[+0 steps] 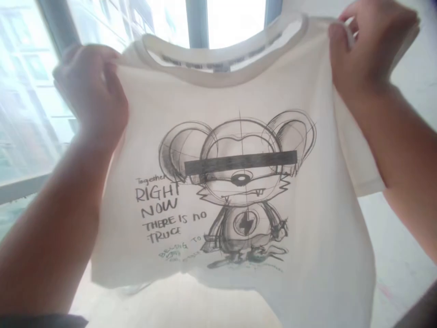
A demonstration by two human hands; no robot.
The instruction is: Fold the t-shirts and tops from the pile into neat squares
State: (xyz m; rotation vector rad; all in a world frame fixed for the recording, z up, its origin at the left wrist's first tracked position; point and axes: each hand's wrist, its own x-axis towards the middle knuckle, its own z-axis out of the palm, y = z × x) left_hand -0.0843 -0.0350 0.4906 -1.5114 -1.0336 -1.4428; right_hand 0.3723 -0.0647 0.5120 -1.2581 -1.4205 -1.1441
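Observation:
A white T-shirt (300, 218) hangs spread out in front of me, its printed side facing me. The print is a sketched cartoon animal with round ears and a black bar across its eyes, with handwritten-style lettering beside it. At the left shoulder of the shirt, my left hand (94, 86) pinches the fabric. My right hand (372, 50) grips the other shoulder, a little higher, with thumb and fingers closed on the cloth. The round neckline droops between the two hands. Below the print, the lower hem is folded or bunched, and part of it is out of frame.
Behind the shirt is a bright window (235, 20) with a dark frame (197, 23), and buildings show through the left pane. A pale wall (418, 91) stands at the right. A light surface shows beneath the shirt, too washed out to make out.

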